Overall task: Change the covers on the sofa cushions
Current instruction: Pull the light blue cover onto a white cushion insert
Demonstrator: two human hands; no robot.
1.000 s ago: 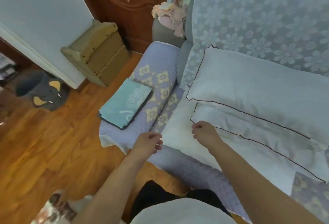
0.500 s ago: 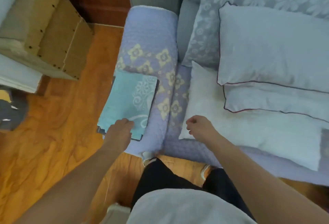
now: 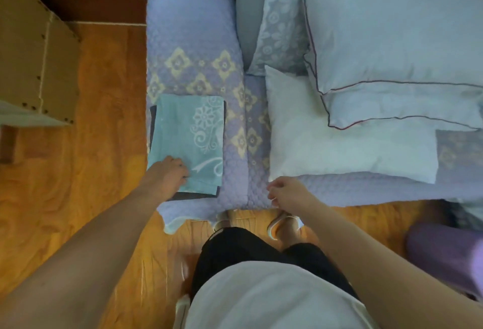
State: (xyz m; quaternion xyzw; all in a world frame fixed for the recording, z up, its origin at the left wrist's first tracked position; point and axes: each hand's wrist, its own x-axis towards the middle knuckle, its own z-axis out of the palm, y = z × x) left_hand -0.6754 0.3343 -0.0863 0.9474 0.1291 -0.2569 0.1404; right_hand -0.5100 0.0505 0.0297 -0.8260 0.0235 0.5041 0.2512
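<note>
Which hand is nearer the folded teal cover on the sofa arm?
Left. The left hand rests on the teal cover's near corner; the right hand is off to its right, by the front edge of the bare white cushion.

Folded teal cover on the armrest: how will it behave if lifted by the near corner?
The folded teal cover looks like thin cloth lying flat, so it is probably floppy and would unfold or droop from one corner. Likely light for its size. It lies on a darker piece on the quilted armrest, where the left hand touches it; the lower piece may drag along.
</note>
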